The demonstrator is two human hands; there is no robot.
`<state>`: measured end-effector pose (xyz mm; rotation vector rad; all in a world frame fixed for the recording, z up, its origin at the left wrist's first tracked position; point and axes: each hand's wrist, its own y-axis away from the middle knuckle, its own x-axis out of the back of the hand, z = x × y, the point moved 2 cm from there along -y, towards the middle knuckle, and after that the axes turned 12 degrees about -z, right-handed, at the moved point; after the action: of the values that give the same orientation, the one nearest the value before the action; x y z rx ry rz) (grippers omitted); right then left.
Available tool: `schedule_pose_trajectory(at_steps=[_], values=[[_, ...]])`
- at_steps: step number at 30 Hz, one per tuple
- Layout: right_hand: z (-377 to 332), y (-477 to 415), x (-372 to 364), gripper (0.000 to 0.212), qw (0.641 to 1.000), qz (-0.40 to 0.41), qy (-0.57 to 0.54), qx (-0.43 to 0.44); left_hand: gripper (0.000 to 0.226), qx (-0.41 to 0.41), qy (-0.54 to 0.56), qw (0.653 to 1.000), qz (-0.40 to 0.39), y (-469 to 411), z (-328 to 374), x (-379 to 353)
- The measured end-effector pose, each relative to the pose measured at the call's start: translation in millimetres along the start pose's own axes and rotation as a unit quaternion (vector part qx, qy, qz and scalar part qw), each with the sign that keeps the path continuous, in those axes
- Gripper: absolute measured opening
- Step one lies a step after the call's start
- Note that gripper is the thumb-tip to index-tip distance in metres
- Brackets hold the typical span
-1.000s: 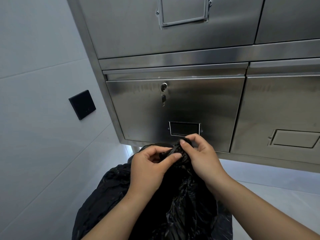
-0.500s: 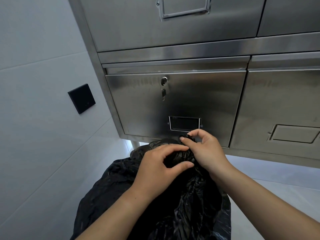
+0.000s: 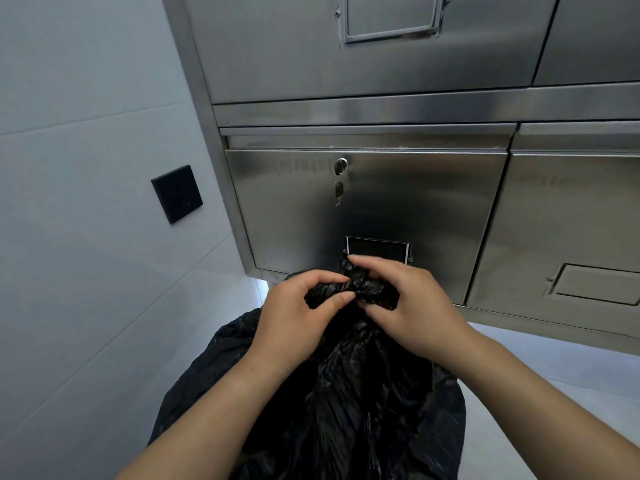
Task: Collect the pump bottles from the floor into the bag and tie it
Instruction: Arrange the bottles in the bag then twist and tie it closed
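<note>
A black plastic bag (image 3: 346,403) stands bulging on the floor below me, its top gathered into a twisted bunch (image 3: 363,289). My left hand (image 3: 294,313) pinches the left side of that bunch between thumb and fingers. My right hand (image 3: 412,306) grips the right side, fingers curled over the plastic. No pump bottles show; what the bag holds is hidden.
A stainless steel cabinet (image 3: 381,209) with drawers stands right behind the bag, a key (image 3: 339,188) hanging from its lock. A black wall plate (image 3: 177,193) sits on the tiled wall to the left. Pale floor (image 3: 554,368) lies to the right.
Both hands kept working the bunched bag top. The left hand shifted from over the bunch to pinching its left side, and the right hand closed further over the plastic.
</note>
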<state>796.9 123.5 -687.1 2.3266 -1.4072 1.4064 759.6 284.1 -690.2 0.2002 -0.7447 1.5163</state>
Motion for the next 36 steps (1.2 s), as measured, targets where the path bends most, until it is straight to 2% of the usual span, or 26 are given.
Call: schedule_pose_trajectory(at_steps=[4,10,12,14,16,18,21,23,25,29,32,36], values=[[-6,3,-4,0.033,0.999,-0.023,0.036,0.030,0.022,-0.028,0.019,0.999,-0.030,4,-3,9],[-11,1,-4,0.015,0.999,0.008,0.018,0.030,0.028,-0.037,0.030,0.999,0.007,2,-6,17],[-13,3,-6,0.017,1.000,0.014,-0.010,0.008,0.027,-0.041,0.019,0.999,0.019,3,-7,16],[-14,3,-6,0.018,0.994,0.008,-0.103,-0.037,0.026,-0.045,0.016,0.999,0.022,3,-8,16],[-15,2,-6,0.019,0.960,-0.025,-0.270,-0.073,0.025,-0.054,0.015,0.998,0.025,2,-9,15],[-16,2,-5,0.020,0.902,-0.058,-0.420,-0.078,0.025,-0.065,0.012,0.997,0.028,1,-8,15],[-18,5,-1,0.024,0.836,-0.086,-0.538,-0.061,0.026,-0.037,0.068,0.997,0.001,0,-8,13],[-19,8,1,0.031,0.816,-0.100,-0.569,-0.037,0.017,-0.006,0.129,0.991,-0.020,-1,-10,11],[-21,9,1,0.036,0.828,-0.091,-0.552,-0.018,0.012,0.011,0.167,0.985,-0.045,-2,-10,9],[-22,6,0,0.040,0.906,0.014,-0.424,-0.010,0.016,0.012,0.149,0.984,-0.094,-3,-6,8],[-19,4,3,0.037,0.924,0.057,-0.377,-0.008,0.018,0.016,0.133,0.985,-0.111,-1,-3,9],[-11,6,3,0.032,0.956,0.054,-0.287,-0.005,0.009,0.016,0.118,0.989,-0.089,1,-3,10]])
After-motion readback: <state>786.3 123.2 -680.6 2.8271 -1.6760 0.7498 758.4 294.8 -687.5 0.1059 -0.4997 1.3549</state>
